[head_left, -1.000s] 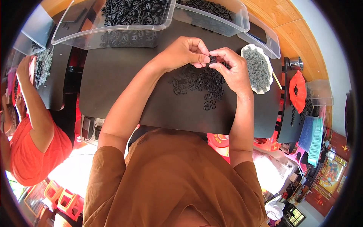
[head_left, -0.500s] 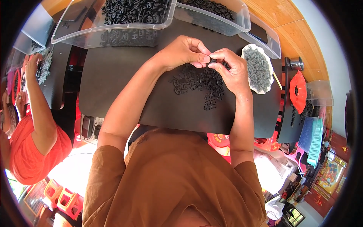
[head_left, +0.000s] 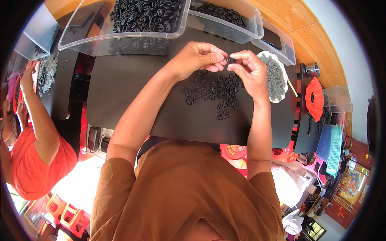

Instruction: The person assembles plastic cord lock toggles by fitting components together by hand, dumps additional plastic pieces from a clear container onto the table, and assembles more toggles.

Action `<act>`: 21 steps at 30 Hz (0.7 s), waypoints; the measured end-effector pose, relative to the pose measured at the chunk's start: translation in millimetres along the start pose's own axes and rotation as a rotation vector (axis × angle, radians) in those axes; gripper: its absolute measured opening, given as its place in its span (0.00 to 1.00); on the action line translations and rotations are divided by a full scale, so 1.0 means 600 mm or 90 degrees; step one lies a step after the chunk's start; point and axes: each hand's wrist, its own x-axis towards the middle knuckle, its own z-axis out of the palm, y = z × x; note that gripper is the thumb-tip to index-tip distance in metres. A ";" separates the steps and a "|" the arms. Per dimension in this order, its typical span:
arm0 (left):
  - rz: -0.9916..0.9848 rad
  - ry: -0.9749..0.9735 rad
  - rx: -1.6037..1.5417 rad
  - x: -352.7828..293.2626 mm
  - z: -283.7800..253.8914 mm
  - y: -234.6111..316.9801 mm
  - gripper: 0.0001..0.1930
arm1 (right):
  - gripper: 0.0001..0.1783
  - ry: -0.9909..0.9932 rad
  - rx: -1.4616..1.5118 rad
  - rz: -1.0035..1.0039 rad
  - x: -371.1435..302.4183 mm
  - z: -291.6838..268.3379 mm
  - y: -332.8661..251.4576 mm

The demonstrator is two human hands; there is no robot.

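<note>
Over the far middle of the dark table (head_left: 185, 120), both my hands are raised close together. My right hand (head_left: 253, 74) pinches a small black plastic piece (head_left: 230, 60) between thumb and fingertips. Right beside that piece is my left hand (head_left: 201, 58), its thumb and forefinger pressed together; whatever they hold is too small to make out. Under and in front of the hands lies a loose spread of similar black plastic pieces (head_left: 225, 92), some with two holes. A white scalloped dish (head_left: 285, 76) full of small grey translucent parts (head_left: 274, 74) stands just right of my right hand.
Clear plastic bins (head_left: 177, 35) of black pieces line the table's far side. A thin stick (head_left: 292, 88) lies by the dish. Farther right are a red dish (head_left: 314, 98) and a metal cup (head_left: 313, 69). At left, a person in red (head_left: 42, 156) works at another table.
My hands have parted slightly, and the black piece now shows in my right fingertips. The whole view has shifted a little.
</note>
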 end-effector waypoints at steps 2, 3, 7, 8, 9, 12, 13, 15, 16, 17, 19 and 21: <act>0.028 0.018 0.002 0.004 -0.011 -0.003 0.11 | 0.10 0.029 -0.017 0.023 0.031 -0.014 -0.017; 0.078 0.065 0.125 0.007 -0.016 -0.008 0.11 | 0.09 0.064 -0.035 0.016 0.054 -0.022 -0.021; 0.140 0.110 0.418 0.012 -0.002 -0.010 0.09 | 0.13 0.149 -0.135 -0.054 0.171 -0.080 0.005; 0.142 0.107 0.420 0.011 -0.003 -0.012 0.09 | 0.15 0.158 -0.165 -0.046 0.186 -0.086 0.010; 0.155 0.118 0.465 0.008 -0.005 -0.015 0.09 | 0.15 0.158 -0.164 -0.049 0.189 -0.085 0.007; 0.213 0.128 0.541 0.007 -0.002 -0.025 0.07 | 0.16 0.206 -0.387 -0.090 0.184 -0.093 0.006; 0.256 0.128 0.571 0.007 0.003 -0.026 0.07 | 0.14 0.237 -0.373 -0.118 0.167 -0.107 0.015; 0.256 0.097 0.616 0.010 0.015 -0.034 0.10 | 0.11 0.273 -0.363 -0.146 0.125 -0.139 0.027; 0.318 0.099 0.686 0.010 0.018 -0.042 0.12 | 0.11 0.256 -0.386 -0.081 0.102 -0.148 0.029; 0.379 0.100 0.756 0.014 0.021 -0.050 0.14 | 0.11 0.238 -0.409 -0.016 0.081 -0.156 0.032; 0.360 0.087 0.752 0.031 0.037 -0.061 0.17 | 0.11 0.182 -0.478 0.015 0.039 -0.176 0.035; 0.484 0.098 0.878 0.065 0.045 -0.078 0.16 | 0.11 0.125 -0.545 0.047 0.011 -0.185 0.040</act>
